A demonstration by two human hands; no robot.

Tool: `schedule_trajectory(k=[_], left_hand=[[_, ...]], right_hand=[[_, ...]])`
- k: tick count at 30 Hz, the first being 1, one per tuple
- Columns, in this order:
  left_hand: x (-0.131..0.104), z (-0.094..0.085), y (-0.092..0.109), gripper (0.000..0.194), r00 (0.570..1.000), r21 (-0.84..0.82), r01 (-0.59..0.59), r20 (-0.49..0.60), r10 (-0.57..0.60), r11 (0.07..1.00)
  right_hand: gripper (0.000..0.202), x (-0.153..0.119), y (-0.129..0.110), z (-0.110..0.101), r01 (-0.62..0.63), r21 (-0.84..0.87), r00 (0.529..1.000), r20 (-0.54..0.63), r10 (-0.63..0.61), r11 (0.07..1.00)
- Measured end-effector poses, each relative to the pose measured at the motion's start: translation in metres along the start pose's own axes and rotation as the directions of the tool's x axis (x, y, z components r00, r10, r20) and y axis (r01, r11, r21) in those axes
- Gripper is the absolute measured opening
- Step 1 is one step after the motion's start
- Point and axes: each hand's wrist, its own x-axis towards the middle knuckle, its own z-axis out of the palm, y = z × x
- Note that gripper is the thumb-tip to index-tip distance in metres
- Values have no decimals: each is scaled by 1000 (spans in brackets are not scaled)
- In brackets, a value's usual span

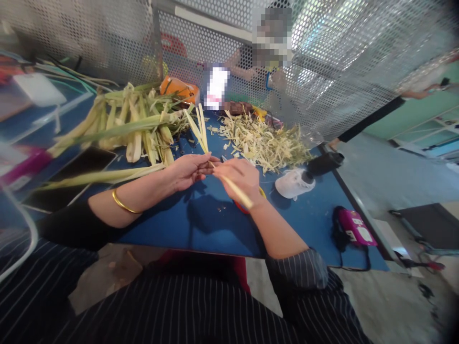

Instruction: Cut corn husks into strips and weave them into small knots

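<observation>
A pale yellow-green plant stalk [236,189] runs between my hands, its far end split into several strips [199,129]. My left hand [195,169] pinches it between thumb and fingers. My right hand [239,176] is closed beside the left fingertips, with the stalk's near end lying across it toward the wrist. An orange-and-yellow handle [241,207] shows under the right palm, and a small metal tip pokes out ahead of the fingers. These look like scissors, mostly hidden by the hand.
Whole stalks [134,124] are piled at the left, and a heap of shredded strips [265,141] lies ahead. A white thread cone [292,184] is at right, near a magenta device [355,227]. Behind the blue table [222,231] stands a perforated metal screen [211,40], with people beyond.
</observation>
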Motion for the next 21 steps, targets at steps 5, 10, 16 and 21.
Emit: schedule_trajectory(k=[5,10,16,21], left_hand=[[0,-2,5,18,997,-63,-73,-10,73,995],[-3,3,-1,17,993,11,-119,-23,120,993],[-14,15,-10,16,996,139,-25,84,14,990],[-16,15,-6,26,994,156,21,99,-37,988]], right_hand=[[22,-1,-2,7,345,-153,924,229,-307,926],[20,0,-5,5,-90,136,991,-89,102,987],[19,4,14,9,-551,539,767,28,641,637],[23,5,24,10,-597,579,797,348,494,555]])
